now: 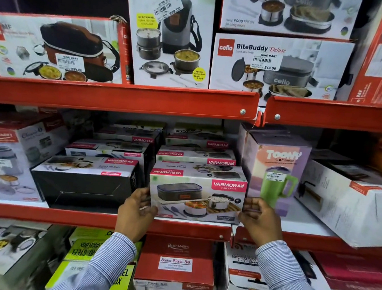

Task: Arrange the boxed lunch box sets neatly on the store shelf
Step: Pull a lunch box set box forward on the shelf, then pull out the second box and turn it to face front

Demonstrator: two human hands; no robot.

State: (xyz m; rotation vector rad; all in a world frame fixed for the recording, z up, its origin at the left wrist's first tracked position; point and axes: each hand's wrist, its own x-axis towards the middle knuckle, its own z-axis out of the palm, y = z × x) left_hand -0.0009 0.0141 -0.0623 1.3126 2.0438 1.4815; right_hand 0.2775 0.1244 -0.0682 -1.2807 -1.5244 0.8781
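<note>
A white Varmora lunch box set (pixel 196 198) stands at the front of the middle red shelf (pixel 65 216), its picture side facing me. My left hand (pixel 135 211) grips its left end and my right hand (pixel 259 219) grips its right end. More Varmora boxes (pixel 196 156) are stacked behind it in rows. To its left lies another Varmora box (pixel 84 180) with its black side facing out, next to further stacked ones (pixel 109 148).
A Toony tumbler box (pixel 279 172) stands right of the held box, a Rishabh box (pixel 8 153) at far left, a white carton (pixel 350 203) at far right. Cello boxes (pixel 281 65) fill the upper shelf. A red Rishabh picnic set (pixel 176 260) sits below.
</note>
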